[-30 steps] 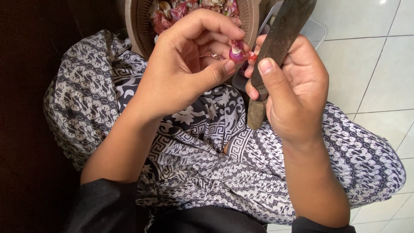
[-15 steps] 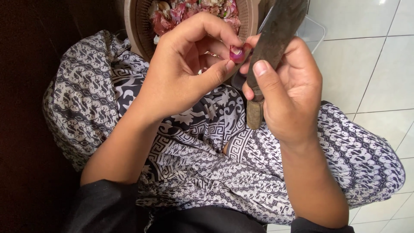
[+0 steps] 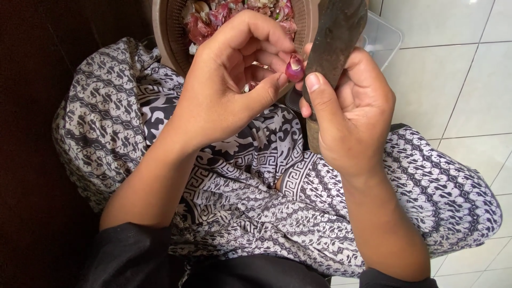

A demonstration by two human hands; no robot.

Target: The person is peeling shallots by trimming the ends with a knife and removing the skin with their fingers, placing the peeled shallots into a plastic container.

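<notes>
One view only, from the head. Peeling a shallot (image 3: 294,68), by the look of it: pinched between thumb and fingertips of the left hand (image 3: 226,88), just beside the right thumb. Right hand (image 3: 349,114) wrapped tight around a knife (image 3: 333,45), dark blade upward, touching or nearly touching the shallot. Next, probably, catching loose skin against the blade and pulling gently. Small, glossy purple-pink, pale at one end. Beyond both hands, a basket (image 3: 165,32) of reddish skins.

Home kitchen floor: white tiles (image 3: 469,90), basket (image 3: 170,37) w/ shallot peels.
</notes>
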